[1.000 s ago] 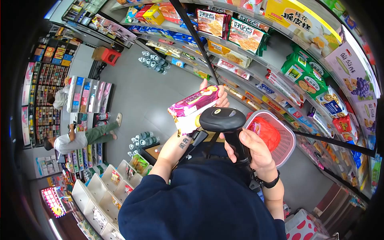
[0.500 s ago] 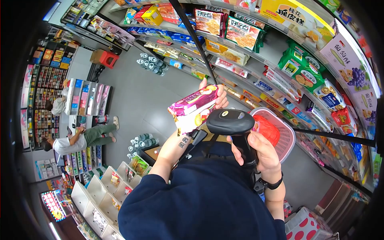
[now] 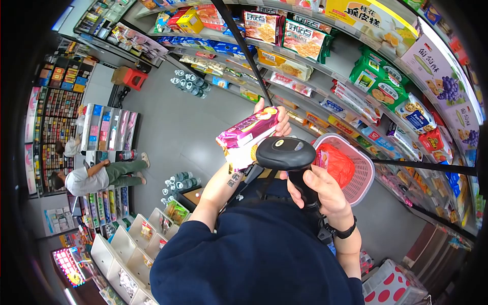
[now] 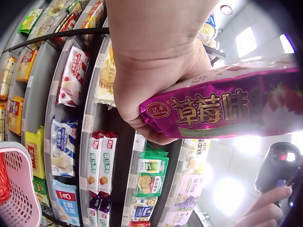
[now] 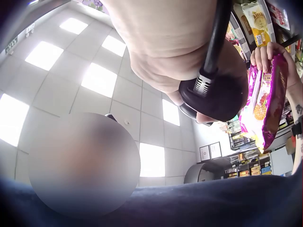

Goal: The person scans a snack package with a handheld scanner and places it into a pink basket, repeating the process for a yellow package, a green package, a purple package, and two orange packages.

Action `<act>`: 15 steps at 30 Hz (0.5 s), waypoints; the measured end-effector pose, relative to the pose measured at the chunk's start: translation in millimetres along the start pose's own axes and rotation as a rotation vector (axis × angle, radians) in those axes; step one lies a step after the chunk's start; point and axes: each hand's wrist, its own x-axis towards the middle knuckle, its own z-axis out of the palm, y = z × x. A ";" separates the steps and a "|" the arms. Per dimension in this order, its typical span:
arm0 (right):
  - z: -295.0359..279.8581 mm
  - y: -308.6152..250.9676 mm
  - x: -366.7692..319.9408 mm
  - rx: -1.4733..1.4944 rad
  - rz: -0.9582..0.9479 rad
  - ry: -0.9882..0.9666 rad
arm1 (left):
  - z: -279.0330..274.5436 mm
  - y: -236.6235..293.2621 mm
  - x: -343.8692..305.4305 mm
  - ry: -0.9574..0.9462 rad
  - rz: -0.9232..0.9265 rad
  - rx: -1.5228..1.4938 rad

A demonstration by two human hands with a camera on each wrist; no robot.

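Note:
My left hand (image 3: 282,123) grips one end of a purple and white pack of biscuits (image 3: 249,131), held up in front of my body. In the left wrist view, large Chinese characters and strawberries show on the purple side of the pack (image 4: 218,111). A black handheld barcode scanner (image 3: 285,151) is upright in my right hand (image 3: 328,193), fingers and thumb round its handle. The scanner's head overlaps the pack's lower right end in the head view. From the right wrist view, a cable (image 5: 211,56) runs out of the handle's base.
A pink plastic basket (image 3: 363,175) with a red bag (image 3: 335,165) inside stands beyond my right hand. Shelves of packaged snacks (image 3: 305,38) curve along the right. Water bottles (image 3: 190,84) stand on the floor. Another person (image 3: 91,179) stands by a display at left; white bins (image 3: 118,244) are nearby.
The scanner shifted slightly right, then back left toward the biscuit pack. My left hand keeps its grip on the pack. The surroundings slide slightly left in the head view.

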 end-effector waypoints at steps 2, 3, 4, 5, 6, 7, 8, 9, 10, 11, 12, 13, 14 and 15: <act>0.9 1.8 -0.9 -0.003 -0.008 0.004 | -8.3 0.8 -0.2 -0.040 -0.012 -0.016; 0.5 2.9 -1.1 -0.005 -0.007 0.002 | -10.0 1.4 0.3 -0.080 -0.023 -0.032; 0.2 3.4 -1.2 -0.007 -0.005 0.001 | -11.4 1.7 0.1 -0.081 -0.024 -0.033; 0.5 3.4 -1.4 -0.007 -0.005 0.001 | -12.8 1.9 -0.3 -0.081 -0.023 -0.034; 1.0 3.1 -1.9 -0.006 -0.002 0.009 | -13.3 2.1 -0.4 -0.081 -0.021 -0.035; 1.5 2.8 -2.1 -0.006 0.002 0.016 | -13.8 2.3 -0.1 -0.081 -0.020 -0.035; 1.9 2.4 -2.0 -0.006 0.003 0.015 | -14.4 2.5 0.2 -0.085 -0.017 -0.030; 2.3 2.0 -1.6 0.001 -0.004 0.017 | -13.6 2.9 0.7 -0.088 -0.014 -0.026; 2.6 1.5 -1.0 0.009 -0.012 0.019 | -12.7 3.2 0.5 -0.088 -0.014 -0.027; 3.2 1.2 -0.5 0.009 -0.012 0.019 | -11.4 3.5 0.2 -0.078 -0.021 -0.026; 4.1 0.9 0.0 -0.001 -0.010 0.032 | -10.4 3.5 0.0 -0.068 -0.027 -0.025; 4.5 0.7 0.4 -0.010 -0.008 0.044 | -9.6 3.4 0.2 -0.068 -0.026 -0.025; 4.1 0.7 0.6 -0.011 -0.008 0.043 | -8.8 3.1 0.6 -0.065 -0.023 -0.033; 3.3 0.9 0.7 -0.002 -0.011 0.025 | -9.2 2.8 0.6 -0.063 -0.019 -0.040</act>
